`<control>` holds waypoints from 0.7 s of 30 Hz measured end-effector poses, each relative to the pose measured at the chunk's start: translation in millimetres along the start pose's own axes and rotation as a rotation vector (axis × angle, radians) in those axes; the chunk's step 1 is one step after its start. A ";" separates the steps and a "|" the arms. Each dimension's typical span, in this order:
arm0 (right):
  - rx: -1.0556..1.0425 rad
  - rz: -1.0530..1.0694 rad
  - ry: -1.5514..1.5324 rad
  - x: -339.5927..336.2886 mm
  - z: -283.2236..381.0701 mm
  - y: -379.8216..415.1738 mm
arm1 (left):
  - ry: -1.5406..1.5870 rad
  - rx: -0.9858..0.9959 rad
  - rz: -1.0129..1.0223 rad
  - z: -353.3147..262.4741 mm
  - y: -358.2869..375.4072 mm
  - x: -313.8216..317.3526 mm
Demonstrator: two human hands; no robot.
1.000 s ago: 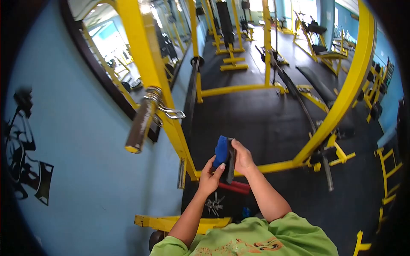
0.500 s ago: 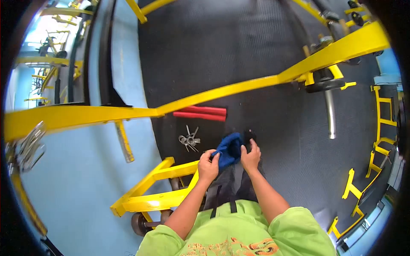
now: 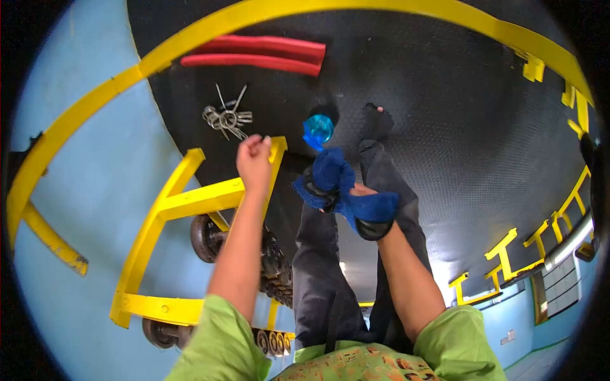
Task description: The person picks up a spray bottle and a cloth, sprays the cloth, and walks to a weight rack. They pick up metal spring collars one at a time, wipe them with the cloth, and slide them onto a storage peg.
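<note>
My right hand (image 3: 362, 190) grips a blue cloth (image 3: 368, 206) with black patches, which drapes over it above my legs and hides most of the fingers. My left hand (image 3: 254, 159) is raised apart from the cloth, fingers curled in, with nothing visible in them. It is beside the top of a yellow rack frame (image 3: 210, 198). Beyond it, several metal spring collars (image 3: 229, 119) lie in a pile on the black floor. A translucent blue bottle (image 3: 319, 127), seen from above, stands on the floor just past the cloth.
Two red padded strips (image 3: 260, 54) lie on the floor under a curved yellow bar (image 3: 305, 6) that crosses the far side. Dark dumbbells (image 3: 270, 260) sit on the rack at my left. A blue wall (image 3: 82, 159) runs along the left; more yellow frames (image 3: 503, 247) stand at right.
My left hand has let go of the blue cloth and moved away to the left. The cloth now hangs from my right hand alone. The view has tilted, and the blue bottle has come into sight.
</note>
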State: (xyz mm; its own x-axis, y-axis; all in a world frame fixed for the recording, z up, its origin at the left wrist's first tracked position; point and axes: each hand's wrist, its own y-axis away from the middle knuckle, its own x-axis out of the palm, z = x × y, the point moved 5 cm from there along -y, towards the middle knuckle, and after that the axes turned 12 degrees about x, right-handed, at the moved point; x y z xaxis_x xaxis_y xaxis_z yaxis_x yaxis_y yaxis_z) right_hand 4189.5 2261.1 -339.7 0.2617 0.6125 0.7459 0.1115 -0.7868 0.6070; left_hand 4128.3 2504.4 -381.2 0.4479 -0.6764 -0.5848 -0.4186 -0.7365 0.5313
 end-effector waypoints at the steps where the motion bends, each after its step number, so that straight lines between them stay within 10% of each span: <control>1: 0.021 0.098 0.056 -0.7 6.5 1.2 | -0.084 -0.107 -0.019 46.8 -26.3 -1.4; 5: 0.051 0.154 -0.097 -22.3 12.9 -7.7 | -0.172 -0.472 -0.185 114.5 -86.8 -0.5; 9: 0.054 -0.366 0.168 -25.6 10.8 -4.9 | -0.009 -0.481 -0.242 174.3 -138.0 0.2; 11: 0.101 -0.191 0.282 -7.6 10.8 -9.0 | -0.096 -0.465 -0.652 193.7 -150.4 -5.7; 21: 0.141 -0.368 0.380 8.6 19.0 -19.4 | 0.174 -0.688 -0.395 202.5 -159.3 -22.5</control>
State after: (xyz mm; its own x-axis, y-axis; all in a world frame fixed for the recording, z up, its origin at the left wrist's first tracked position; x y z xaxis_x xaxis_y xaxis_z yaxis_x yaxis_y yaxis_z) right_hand 4207.9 2280.2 -350.2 -0.1810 0.8129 0.5536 0.2644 -0.5019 0.8235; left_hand 4024.9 2638.3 -576.8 0.6009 -0.3149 -0.7347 0.3503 -0.7224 0.5962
